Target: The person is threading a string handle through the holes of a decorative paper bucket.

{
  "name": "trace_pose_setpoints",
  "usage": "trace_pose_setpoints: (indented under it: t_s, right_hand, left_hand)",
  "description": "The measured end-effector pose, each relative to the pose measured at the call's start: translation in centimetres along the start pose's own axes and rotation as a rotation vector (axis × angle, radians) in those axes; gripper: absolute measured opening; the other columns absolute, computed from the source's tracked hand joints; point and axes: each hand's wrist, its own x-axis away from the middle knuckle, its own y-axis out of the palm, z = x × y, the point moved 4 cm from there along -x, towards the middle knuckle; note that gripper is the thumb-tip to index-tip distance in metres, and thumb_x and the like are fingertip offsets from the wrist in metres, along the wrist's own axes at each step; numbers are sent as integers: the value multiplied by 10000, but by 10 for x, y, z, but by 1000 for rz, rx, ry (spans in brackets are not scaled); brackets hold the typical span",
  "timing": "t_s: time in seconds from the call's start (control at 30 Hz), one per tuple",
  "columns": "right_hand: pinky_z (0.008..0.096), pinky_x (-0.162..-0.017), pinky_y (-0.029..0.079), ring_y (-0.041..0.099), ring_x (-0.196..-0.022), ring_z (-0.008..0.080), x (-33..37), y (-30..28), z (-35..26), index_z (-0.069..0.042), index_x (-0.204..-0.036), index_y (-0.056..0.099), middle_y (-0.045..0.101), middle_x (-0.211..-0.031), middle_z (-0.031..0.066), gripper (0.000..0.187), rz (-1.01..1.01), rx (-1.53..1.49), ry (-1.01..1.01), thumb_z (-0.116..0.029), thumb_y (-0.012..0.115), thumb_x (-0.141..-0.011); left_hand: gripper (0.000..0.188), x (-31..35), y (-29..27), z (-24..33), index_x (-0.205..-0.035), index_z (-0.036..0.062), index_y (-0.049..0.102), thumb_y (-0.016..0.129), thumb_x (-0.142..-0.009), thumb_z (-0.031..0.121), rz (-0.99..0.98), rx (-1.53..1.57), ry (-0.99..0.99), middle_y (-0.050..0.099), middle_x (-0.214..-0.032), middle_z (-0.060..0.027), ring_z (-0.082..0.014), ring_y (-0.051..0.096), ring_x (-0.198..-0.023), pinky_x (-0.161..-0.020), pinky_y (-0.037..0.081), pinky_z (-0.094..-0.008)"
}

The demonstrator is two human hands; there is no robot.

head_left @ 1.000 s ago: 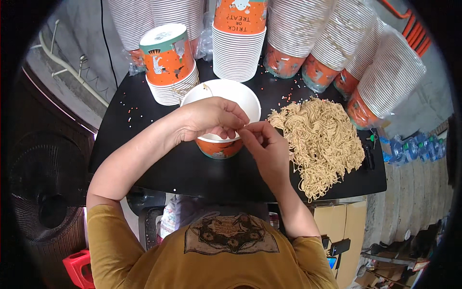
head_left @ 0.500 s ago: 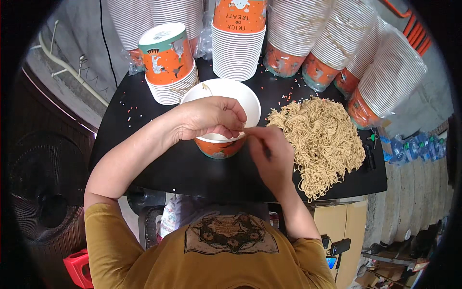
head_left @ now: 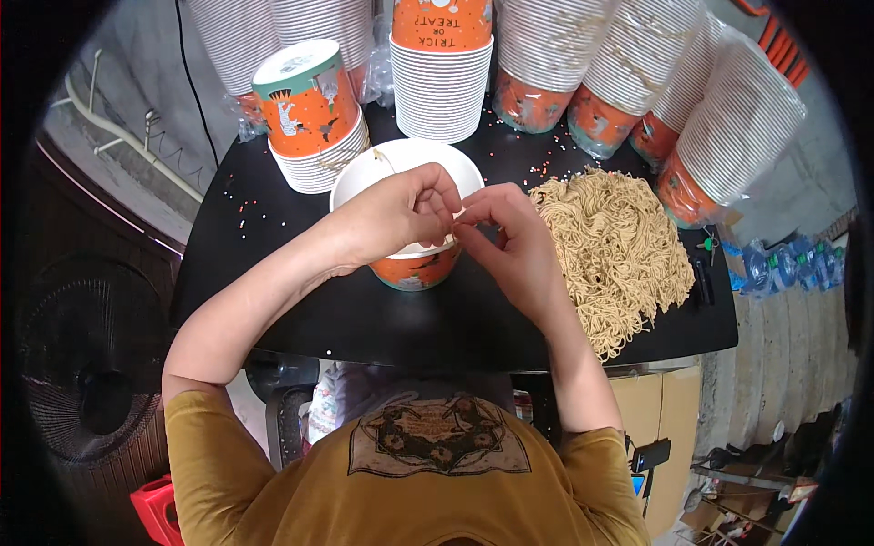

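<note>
A paper bucket [head_left: 414, 273], orange and green outside and white inside, stands upright on the black table in front of me. My left hand [head_left: 401, 214] reaches across its opening, thumb and fingertips pinched together near the right side of the rim. There my right hand [head_left: 514, 241] meets it, thumb and forefinger closed in a pinch. A short bit of tan cord [head_left: 452, 238] shows between the fingertips; the rest is hidden by them. Another piece of cord [head_left: 381, 157] hangs at the bucket's far rim. Right of my hands lies a heap of tan cords [head_left: 619, 255].
Behind the bucket stand a tall stack of nested buckets [head_left: 442, 91] and a shorter stack [head_left: 314, 173] topped by an upturned bucket [head_left: 309, 105]. Several plastic-wrapped stacks [head_left: 728, 127] line the back right. Small beads dot the black table [head_left: 382, 332]. Keys [head_left: 708, 244] lie at its right edge.
My right hand has turned and risen slightly, its thumb and forefinger now bent toward the left fingertips. The left fingers have shifted a little. The whole view has moved slightly.
</note>
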Motion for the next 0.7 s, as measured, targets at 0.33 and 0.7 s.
trace_pose_setpoints:
  t_s: [0.33, 0.7]
  right_hand:
    - [230, -625, 464, 558, -689, 55, 8, 5, 8, -28, -1028, 575, 617, -795, 24, 139, -35, -420, 259, -59, 629, -904]
    - [226, -589, 445, 539, -638, 46, 7, 9, 0, -22, -961, 634, 622, -704, 0, 132, -6, -298, 336, -135, 676, -906]
  left_hand:
    - [137, 10, 3, 8, -999, 28, 519, 608, -895, 23, 127, -334, 154, 555, -762, 7, -63, 536, -719, -685, 459, -250]
    - [191, 20, 7, 13, -1034, 19, 502, 624, -888, 31, 250, -583, 342, 616, -848, -92, -199, 643, -815, -728, 515, -332]
